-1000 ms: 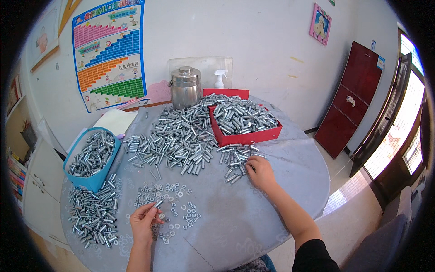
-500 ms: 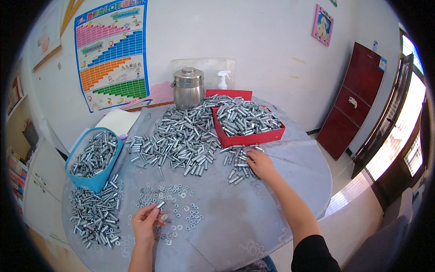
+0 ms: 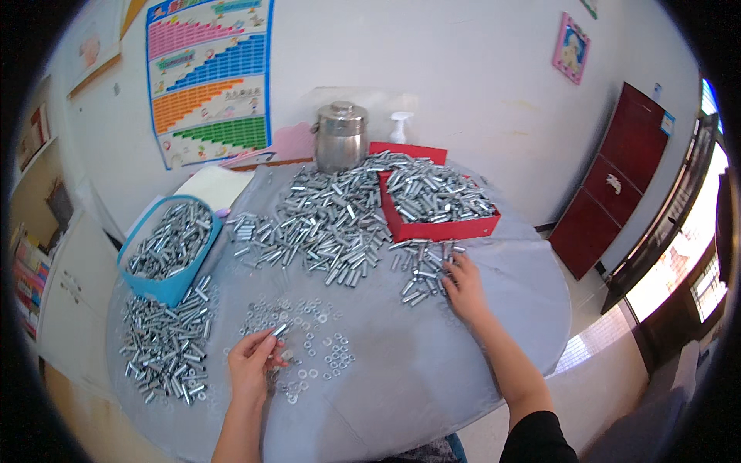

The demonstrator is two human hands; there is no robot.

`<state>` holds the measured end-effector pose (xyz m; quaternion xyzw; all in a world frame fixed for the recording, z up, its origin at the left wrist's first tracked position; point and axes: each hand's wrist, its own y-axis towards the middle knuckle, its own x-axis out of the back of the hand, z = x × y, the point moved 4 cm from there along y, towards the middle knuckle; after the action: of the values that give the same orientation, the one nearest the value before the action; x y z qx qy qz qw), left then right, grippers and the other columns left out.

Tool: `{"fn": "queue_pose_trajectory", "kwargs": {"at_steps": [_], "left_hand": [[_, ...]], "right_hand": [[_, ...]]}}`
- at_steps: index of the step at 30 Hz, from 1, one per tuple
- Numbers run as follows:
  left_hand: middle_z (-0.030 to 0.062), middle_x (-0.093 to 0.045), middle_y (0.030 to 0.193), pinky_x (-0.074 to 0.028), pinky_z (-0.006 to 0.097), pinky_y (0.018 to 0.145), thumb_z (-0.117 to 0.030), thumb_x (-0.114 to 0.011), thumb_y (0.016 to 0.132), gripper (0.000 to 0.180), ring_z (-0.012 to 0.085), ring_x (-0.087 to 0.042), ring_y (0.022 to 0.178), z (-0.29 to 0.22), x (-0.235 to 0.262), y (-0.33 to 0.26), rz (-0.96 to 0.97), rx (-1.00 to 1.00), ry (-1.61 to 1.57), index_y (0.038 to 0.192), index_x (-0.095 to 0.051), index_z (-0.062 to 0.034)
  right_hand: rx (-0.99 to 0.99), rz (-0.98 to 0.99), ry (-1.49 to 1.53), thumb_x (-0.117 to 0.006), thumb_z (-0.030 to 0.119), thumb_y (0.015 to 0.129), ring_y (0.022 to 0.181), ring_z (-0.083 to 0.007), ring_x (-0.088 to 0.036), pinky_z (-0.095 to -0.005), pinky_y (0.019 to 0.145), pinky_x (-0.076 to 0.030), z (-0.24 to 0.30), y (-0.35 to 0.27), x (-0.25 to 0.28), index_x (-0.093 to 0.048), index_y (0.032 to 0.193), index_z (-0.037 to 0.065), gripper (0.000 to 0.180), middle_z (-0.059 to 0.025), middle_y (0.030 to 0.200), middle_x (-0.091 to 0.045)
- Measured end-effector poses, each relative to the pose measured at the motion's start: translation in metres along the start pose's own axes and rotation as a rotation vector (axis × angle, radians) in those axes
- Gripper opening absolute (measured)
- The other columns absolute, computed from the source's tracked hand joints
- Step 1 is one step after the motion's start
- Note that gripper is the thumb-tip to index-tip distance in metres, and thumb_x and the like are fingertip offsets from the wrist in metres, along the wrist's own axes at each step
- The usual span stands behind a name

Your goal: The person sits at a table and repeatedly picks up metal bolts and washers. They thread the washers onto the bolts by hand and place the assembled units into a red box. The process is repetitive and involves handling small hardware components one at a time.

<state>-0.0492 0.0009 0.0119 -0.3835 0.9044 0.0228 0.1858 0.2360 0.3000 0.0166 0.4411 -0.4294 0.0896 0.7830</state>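
One silver metal sleeve [image 3: 279,330]: you hold it pinched between thumb and fingers of your left hand [image 3: 251,358], near scattered nuts and washers [image 3: 340,358]. One small pile of sleeves [image 3: 423,276], just in front of the red box [image 3: 448,231]: your right hand [image 3: 464,288] rests at its right edge, fingers slightly apart, any grip impossible to tell.
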Motion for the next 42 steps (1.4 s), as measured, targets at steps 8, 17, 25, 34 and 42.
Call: {"fn": "queue_pose_trajectory", "kwargs": {"at_steps": [8,17,25,34,42], "left_hand": [[0.0121,-0.062,0.081,-0.053,0.027,0.054,-0.007,-0.059,0.081,0.021,0.0116,-0.056,0.06,0.005,-0.002,0.002,0.071,0.033,-0.002,0.1,-0.059,0.0034],[0.0132,-0.063,0.081,-0.052,0.026,0.054,-0.005,-0.059,0.081,0.021,0.0118,-0.057,0.06,0.01,-0.006,0.004,0.106,0.052,0.005,0.099,-0.06,0.0032],[0.013,-0.063,0.079,-0.052,0.027,0.054,-0.003,-0.059,0.081,0.018,0.0126,-0.057,0.059,0.012,-0.012,-0.002,0.166,0.083,0.022,0.097,-0.061,0.0032],[0.0128,-0.062,0.077,-0.052,0.029,0.054,-0.002,-0.058,0.081,0.016,0.0132,-0.056,0.057,0.018,-0.018,-0.006,0.238,0.115,0.038,0.096,-0.061,0.0039],[0.0129,-0.062,0.074,-0.053,0.029,0.054,0.0,-0.058,0.081,0.015,0.0129,-0.055,0.056,0.022,-0.019,-0.007,0.248,0.139,0.068,0.094,-0.061,0.0047]], "right_hand": [[0.17,0.532,0.524,-0.061,0.01,0.075,0.079,-0.0243,-0.059,-0.0315,0.068,-0.047,0.112,-0.003,-0.006,-0.063,0.091,0.005,0.017,-0.0093,0.088,-0.06],[0.281,0.833,0.528,-0.067,0.029,0.073,0.074,-0.0212,-0.059,-0.0315,0.064,-0.047,0.172,-0.021,-0.036,-0.062,0.085,0.007,0.026,-0.0067,0.08,-0.059],[0.008,0.633,0.881,-0.068,0.016,0.076,0.074,-0.0134,-0.057,-0.0262,0.068,-0.046,0.178,0.001,-0.03,-0.061,0.092,0.004,0.022,-0.005,0.084,-0.06],[-0.003,0.507,1.194,-0.066,0.004,0.076,0.084,-0.0117,-0.055,-0.0247,0.075,-0.045,0.2,-0.015,-0.043,-0.058,0.095,0.002,0.021,-0.0045,0.093,-0.058],[0.134,0.409,1.081,-0.064,0.009,0.078,0.073,-0.0181,-0.056,-0.0277,0.067,-0.046,0.202,-0.015,-0.029,-0.058,0.09,0.002,0.015,-0.0085,0.082,-0.058]]}}
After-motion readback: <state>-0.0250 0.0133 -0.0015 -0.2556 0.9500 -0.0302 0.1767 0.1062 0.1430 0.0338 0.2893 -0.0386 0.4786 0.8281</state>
